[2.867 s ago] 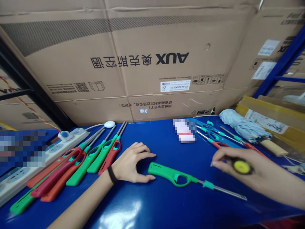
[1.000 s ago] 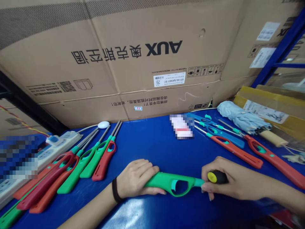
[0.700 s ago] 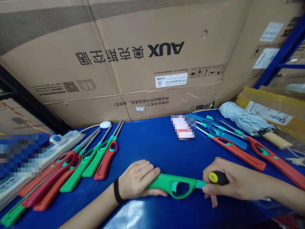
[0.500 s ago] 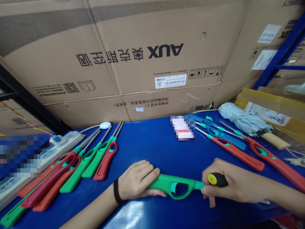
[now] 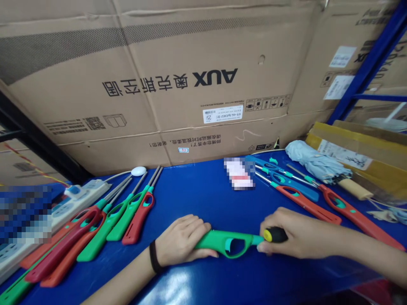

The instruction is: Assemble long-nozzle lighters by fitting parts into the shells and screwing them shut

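Head view: held green lighter (image 5: 218,242), blue tabletop (image 5: 197,195), cardboard (image 5: 168,103) behind.

Your table (image 5: 190,190) has a glossy blue top, with a patch of glare along the near side. To your left a white power strip (image 5: 65,212) lies aslant, and beside it you have a group of red and green lighters (image 5: 63,247), some overlapping, metal necks pointing away from you. A white oval object (image 5: 138,171) lies near their tips. Toward the far right lie a pixelated pale item (image 5: 239,173), two blue lighters (image 5: 303,187), two red lighters (image 5: 314,208) and a folded light-blue umbrella (image 5: 313,159).
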Available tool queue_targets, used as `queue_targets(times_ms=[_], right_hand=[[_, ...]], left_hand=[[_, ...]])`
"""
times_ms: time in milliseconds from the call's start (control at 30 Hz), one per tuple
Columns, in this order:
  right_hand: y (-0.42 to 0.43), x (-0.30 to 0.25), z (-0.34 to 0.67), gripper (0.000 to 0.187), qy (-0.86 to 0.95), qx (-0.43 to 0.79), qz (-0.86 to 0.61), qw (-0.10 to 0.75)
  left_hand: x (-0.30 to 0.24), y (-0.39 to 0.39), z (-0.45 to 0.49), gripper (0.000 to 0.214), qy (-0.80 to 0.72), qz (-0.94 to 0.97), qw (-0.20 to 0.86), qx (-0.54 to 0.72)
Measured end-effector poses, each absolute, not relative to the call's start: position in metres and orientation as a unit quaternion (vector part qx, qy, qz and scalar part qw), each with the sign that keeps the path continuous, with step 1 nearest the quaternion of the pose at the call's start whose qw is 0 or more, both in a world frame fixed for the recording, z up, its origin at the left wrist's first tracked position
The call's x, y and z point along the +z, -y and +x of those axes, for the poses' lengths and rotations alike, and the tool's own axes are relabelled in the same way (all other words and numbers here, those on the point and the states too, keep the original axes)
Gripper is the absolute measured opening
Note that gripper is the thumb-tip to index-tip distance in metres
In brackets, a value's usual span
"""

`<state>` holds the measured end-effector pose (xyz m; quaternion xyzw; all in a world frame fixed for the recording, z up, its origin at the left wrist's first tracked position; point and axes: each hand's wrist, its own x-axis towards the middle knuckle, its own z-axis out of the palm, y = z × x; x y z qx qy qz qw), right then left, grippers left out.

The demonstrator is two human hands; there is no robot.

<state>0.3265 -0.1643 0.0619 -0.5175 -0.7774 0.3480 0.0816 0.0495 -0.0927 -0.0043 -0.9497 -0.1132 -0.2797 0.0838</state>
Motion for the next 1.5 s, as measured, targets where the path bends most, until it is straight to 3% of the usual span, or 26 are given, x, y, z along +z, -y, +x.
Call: queue_targets(times_ms=[67,167,267,367,467,600,700,833,900,967,1067,1167,1333,1500], right_hand=[[0.153,0.076,0.337,0.034,0.788,0.242,-0.556,0.108],[0.138,0.089,0.36,0.036,0.764,0.182,-0.602,0.143],[0.129,0.079,0.378,0.032,0.77,0.18,-0.598,0.129],[0.125,0.052,0.372,0.022,0.803,0.188,-0.552,0.125],[0.121,0.028,0.342,0.023,0.835,0.146,-0.514,0.134],[0.113,0.011,0.3,0.027,0.863,0.123,-0.46,0.168],[0.108,0.011,0.281,0.028,0.841,0.153,-0.46,0.24],[0.106,0.028,0.261,0.047,0.697,0.418,-0.424,0.399],[0.106,0.035,0.252,0.044,0.648,0.507,-0.386,0.417],[0.105,0.036,0.244,0.033,0.63,0.51,-0.38,0.445],[0.102,0.027,0.239,0.032,0.582,0.501,-0.395,0.504],[0.102,0.014,0.239,0.033,0.571,0.519,-0.404,0.49],[0.11,0.011,0.236,0.031,0.557,0.591,-0.366,0.453],[0.111,0.008,0.231,0.047,0.503,0.671,-0.324,0.437]], left_hand=[[-0.002,0.091,0.045,0.047,0.13,-0.951,0.063,-0.273],[0.005,0.094,0.02,0.041,0.158,-0.949,0.053,-0.266],[0.013,0.106,-0.016,0.037,0.231,-0.93,0.04,-0.281],[0.017,0.123,-0.036,0.023,0.335,-0.895,-0.039,-0.293],[0.016,0.133,-0.024,0.024,0.432,-0.825,-0.174,-0.319],[0.013,0.134,0.022,0.034,0.464,-0.693,-0.467,-0.295],[0.013,0.138,0.055,0.043,0.427,-0.639,-0.557,-0.314],[0.013,0.145,0.086,0.05,0.413,-0.634,-0.574,-0.312],[0.015,0.142,0.096,0.049,0.422,-0.662,-0.544,-0.298],[0.021,0.133,0.098,0.044,0.401,-0.732,-0.478,-0.273],[0.035,0.114,0.089,0.045,0.353,-0.842,-0.332,-0.237],[0.048,0.095,0.077,0.045,0.443,-0.794,-0.268,-0.319],[0.056,0.075,0.082,0.032,0.406,-0.694,-0.397,-0.441],[0.056,0.068,0.096,0.034,0.375,-0.579,-0.517,-0.507]])
